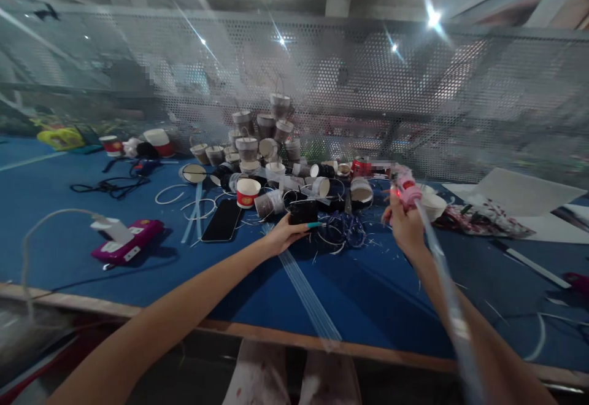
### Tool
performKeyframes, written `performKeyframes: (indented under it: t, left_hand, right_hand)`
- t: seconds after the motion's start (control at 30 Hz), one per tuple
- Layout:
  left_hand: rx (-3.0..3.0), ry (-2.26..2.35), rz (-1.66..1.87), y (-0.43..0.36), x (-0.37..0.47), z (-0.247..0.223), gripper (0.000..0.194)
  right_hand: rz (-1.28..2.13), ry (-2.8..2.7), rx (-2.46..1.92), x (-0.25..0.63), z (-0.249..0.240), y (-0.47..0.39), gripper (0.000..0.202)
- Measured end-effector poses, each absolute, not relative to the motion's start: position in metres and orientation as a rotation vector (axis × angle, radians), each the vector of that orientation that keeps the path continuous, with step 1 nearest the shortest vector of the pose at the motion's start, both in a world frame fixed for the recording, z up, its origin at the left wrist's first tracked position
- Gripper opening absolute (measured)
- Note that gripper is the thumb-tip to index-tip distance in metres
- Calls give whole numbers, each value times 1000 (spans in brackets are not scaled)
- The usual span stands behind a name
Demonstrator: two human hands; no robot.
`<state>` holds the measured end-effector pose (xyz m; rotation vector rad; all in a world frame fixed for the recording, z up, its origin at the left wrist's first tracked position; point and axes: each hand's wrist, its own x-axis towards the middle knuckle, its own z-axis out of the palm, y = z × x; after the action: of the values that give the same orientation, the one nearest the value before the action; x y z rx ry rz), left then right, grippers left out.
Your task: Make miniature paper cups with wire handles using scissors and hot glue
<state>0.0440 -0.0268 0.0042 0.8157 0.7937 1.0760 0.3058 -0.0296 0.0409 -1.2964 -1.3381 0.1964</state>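
Note:
My left hand (280, 237) is closed around a small black cup-like object (304, 211), held just above the blue table. At the right, my right hand (408, 233) grips a pink glue gun (407, 189) with a red light glowing on it. A long clear glue stick (442, 258) trails from its back along my right forearm. Beside the black object lie blue scissors (353, 229) among thin scraps. A bundle of clear glue sticks (309, 294) runs from near my left wrist to the table's front edge.
Behind my hands stands a stack of small bucket-like cups (247, 147), with a red-and-white paper cup (248, 192) in front. To the left are a black phone (223, 219), a purple power strip (129, 242) and a black cable (110, 188). White paper (519, 193) lies at the right.

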Motion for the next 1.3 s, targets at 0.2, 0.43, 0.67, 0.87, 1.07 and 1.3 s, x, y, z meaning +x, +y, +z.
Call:
performKeyframes:
  t: [0.2, 0.43, 0.67, 0.87, 1.07, 1.3]
  left_hand:
    - [852, 762, 1026, -26, 43, 2, 43]
    - [843, 723, 1035, -23, 43, -6, 43]
    - [839, 713, 1021, -23, 43, -4, 43]
    - [838, 727, 1017, -24, 44, -2, 44]
    - [834, 731, 1010, -24, 43, -3, 42]
    - [785, 728, 1021, -25, 43, 0, 38]
  right_hand:
    - [939, -1331, -1007, 263, 33, -51, 39]
    - [1051, -1490, -990, 249, 20, -58, 43]
    - [1081, -1521, -1023, 251, 10, -53, 41]
    - [1086, -1495, -1016, 250, 11, -53, 42]
    - [1066, -1512, -1035, 249, 12, -52, 45]
    - [1023, -1529, -1064, 251, 10, -52, 48]
